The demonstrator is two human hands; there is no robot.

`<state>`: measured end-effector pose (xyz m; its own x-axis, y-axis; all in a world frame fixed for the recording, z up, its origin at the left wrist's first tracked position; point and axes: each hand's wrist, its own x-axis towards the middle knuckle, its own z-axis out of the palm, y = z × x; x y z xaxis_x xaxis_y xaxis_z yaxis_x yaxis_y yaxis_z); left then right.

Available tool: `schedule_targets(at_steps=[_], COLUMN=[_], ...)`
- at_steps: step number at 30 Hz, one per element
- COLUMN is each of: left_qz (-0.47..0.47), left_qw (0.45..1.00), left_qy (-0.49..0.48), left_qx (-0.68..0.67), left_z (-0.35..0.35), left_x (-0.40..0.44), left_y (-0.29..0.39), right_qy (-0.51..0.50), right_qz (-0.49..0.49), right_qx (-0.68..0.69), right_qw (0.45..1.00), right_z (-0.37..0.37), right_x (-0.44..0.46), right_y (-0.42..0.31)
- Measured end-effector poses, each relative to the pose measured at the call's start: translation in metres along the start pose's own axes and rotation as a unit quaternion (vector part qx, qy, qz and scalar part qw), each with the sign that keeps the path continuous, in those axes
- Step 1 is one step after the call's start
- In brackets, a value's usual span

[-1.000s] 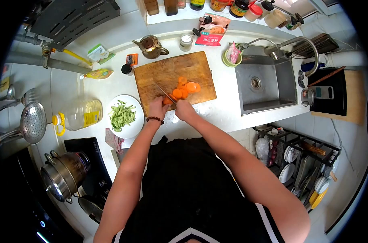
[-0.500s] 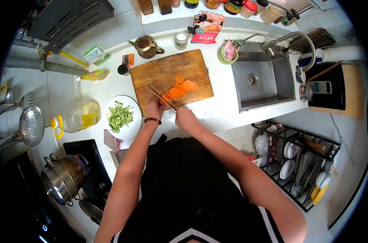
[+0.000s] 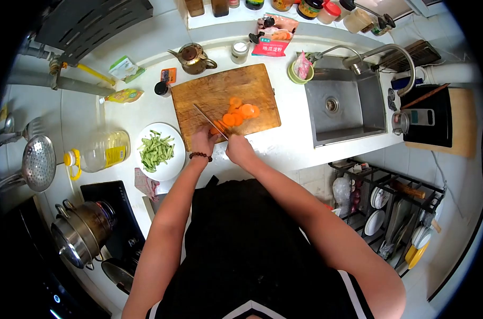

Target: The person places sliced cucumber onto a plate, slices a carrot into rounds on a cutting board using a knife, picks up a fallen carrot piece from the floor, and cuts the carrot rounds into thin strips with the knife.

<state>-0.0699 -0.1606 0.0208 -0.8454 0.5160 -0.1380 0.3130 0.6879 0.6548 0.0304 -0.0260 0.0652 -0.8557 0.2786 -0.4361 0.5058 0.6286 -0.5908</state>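
A wooden cutting board (image 3: 225,85) lies on the white counter, with orange carrot slices (image 3: 247,110) near its lower right part. My right hand (image 3: 240,149) is closed round the handle of a knife (image 3: 209,120), whose blade points up and left over the board. At the board's lower edge my left hand (image 3: 202,141), with a beaded bracelet at the wrist, has its fingers closed on a piece of carrot (image 3: 215,129) just left of the blade. To the left of that hand sits a white plate (image 3: 176,166) holding green cucumber strips (image 3: 156,151).
Behind the board stand a metal teapot (image 3: 193,58), a white-lidded jar (image 3: 240,52) and a pink packet (image 3: 275,36). The sink (image 3: 348,101) is at right. An oil bottle (image 3: 100,152) and a pot (image 3: 79,234) are at left, a black rack (image 3: 390,186) at lower right.
Compared with one second ago, the camera view has shifted slightly. The knife and my right hand have moved a little against the carrot, and more slices lie beside the blade.
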Motion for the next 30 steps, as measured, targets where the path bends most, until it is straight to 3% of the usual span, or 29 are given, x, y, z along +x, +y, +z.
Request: schedule_targets(at_steps=[4,7,12,22,28,30], left_qz=[0.004,0.024,0.031,-0.024,-0.005,0.057], left_qw=[1.0,1.0,0.999,0.998,0.998,0.998], left_qy=[-0.004,0.005,0.018,-0.037,-0.019,0.007], left_qx=[0.015,0.018,-0.008,-0.043,-0.051,0.011], left_z=[0.001,0.002,0.009,-0.003,-0.001,0.002], left_x=[0.0,0.001,-0.004,-0.004,-0.002,-0.001], left_y=[0.001,0.001,-0.011,0.004,-0.006,-0.008], right_qy=[0.042,0.014,0.04,0.031,0.013,0.026], right_qz=[-0.001,-0.017,0.001,0.012,-0.008,-0.016], right_qx=[0.015,0.019,0.048,0.033,0.03,0.028], right_qw=[0.999,1.0,0.998,0.999,0.999,0.999], right_z=[0.015,0.019,0.001,-0.005,0.002,0.014], right_x=[0.025,0.034,0.008,-0.016,-0.006,0.001], right_y=[0.012,0.023,0.006,-0.005,0.003,0.021])
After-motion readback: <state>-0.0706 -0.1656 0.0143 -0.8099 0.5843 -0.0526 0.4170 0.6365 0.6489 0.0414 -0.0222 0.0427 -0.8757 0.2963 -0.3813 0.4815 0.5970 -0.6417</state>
